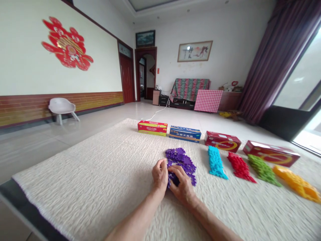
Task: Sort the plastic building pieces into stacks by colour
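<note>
A pile of purple interlocking plastic pieces (181,160) lies on the cream textured mat (100,174). My left hand (159,174) and my right hand (182,186) meet at the near end of that pile. Both have their fingers curled round purple pieces, pressed close together. To the right lie separate rows of cyan pieces (215,162), red pieces (240,167), green pieces (263,170) and orange pieces (298,183).
Behind the piles stand a red-and-yellow box (152,128), a blue box (185,133) and two red boxes (222,141) (271,153). A white child's chair (61,107) stands by the left wall. A covered sofa (190,89) and a checked board (208,100) are at the back.
</note>
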A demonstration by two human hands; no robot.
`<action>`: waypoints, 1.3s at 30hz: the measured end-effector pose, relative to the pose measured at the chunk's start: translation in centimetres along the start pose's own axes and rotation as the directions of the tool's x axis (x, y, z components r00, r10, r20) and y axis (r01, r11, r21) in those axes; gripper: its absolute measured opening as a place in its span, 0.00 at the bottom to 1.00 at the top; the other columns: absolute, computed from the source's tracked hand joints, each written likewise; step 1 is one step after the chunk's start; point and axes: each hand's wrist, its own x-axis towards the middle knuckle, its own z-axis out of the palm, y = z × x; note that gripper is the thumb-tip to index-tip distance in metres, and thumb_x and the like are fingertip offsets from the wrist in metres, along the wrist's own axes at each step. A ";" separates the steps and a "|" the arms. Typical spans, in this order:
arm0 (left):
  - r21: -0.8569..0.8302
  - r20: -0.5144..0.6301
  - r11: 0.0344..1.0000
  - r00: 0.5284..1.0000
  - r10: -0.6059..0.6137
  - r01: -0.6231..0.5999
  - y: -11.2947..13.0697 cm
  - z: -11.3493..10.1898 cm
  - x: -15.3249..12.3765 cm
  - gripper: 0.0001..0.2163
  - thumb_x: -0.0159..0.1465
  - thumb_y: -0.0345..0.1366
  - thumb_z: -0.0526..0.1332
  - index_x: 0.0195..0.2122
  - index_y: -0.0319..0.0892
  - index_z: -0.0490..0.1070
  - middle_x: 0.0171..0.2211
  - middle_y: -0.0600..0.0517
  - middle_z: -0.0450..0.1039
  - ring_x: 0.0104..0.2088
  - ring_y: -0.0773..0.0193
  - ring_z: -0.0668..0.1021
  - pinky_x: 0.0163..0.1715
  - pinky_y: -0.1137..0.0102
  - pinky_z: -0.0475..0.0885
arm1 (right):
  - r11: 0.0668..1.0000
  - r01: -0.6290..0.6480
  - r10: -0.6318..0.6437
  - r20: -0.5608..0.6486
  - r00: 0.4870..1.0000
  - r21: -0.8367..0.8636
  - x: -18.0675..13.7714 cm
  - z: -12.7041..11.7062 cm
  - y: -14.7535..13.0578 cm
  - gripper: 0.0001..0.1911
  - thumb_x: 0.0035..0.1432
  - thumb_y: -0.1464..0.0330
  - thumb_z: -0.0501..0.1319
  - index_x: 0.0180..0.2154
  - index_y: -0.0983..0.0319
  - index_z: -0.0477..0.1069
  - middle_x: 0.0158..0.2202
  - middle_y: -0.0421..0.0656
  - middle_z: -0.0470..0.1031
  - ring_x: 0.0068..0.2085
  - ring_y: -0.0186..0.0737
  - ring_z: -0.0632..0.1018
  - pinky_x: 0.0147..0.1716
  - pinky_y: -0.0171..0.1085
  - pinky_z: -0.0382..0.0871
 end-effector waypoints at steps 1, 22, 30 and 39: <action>-0.032 -0.001 0.999 1.000 -0.021 0.021 0.3 0.2 0.6 0.14 0.63 0.37 0.53 0.40 0.39 0.76 0.43 0.43 0.78 0.47 0.56 0.78 0.51 0.64 0.69 | 1.000 -0.002 0.002 -0.015 1.000 0.004 0.5 0.1 0.3 0.18 0.51 0.76 0.57 0.45 0.59 0.68 0.45 0.47 0.72 0.47 0.42 0.75 0.47 0.41 0.71; 0.113 0.149 0.987 0.984 0.098 -0.115 -1.2 3.7 10.6 0.16 0.63 0.42 0.53 0.40 0.40 0.76 0.42 0.45 0.79 0.44 0.57 0.78 0.47 0.68 0.69 | 0.928 -0.364 0.330 -0.276 0.903 -0.083 2.7 -4.3 11.1 0.17 0.58 0.58 0.55 0.45 0.61 0.70 0.49 0.50 0.72 0.51 0.47 0.74 0.51 0.48 0.68; 0.294 0.608 0.870 0.780 0.148 -0.395 -1.0 6.4 14.6 0.19 0.62 0.44 0.53 0.48 0.42 0.75 0.52 0.48 0.74 0.54 0.59 0.74 0.57 0.70 0.64 | 0.868 -0.487 0.477 -0.108 0.872 -0.097 3.1 -4.4 10.5 0.20 0.59 0.57 0.55 0.49 0.61 0.68 0.49 0.48 0.75 0.51 0.46 0.75 0.51 0.43 0.67; 0.078 0.786 0.872 0.568 0.245 -0.484 -1.4 9.7 15.5 0.11 0.58 0.39 0.57 0.36 0.47 0.78 0.45 0.51 0.79 0.49 0.59 0.77 0.55 0.71 0.65 | 0.875 -0.470 0.465 -0.070 0.883 -0.113 3.2 -4.5 9.9 0.17 0.58 0.61 0.57 0.48 0.59 0.70 0.47 0.46 0.77 0.47 0.45 0.77 0.47 0.43 0.70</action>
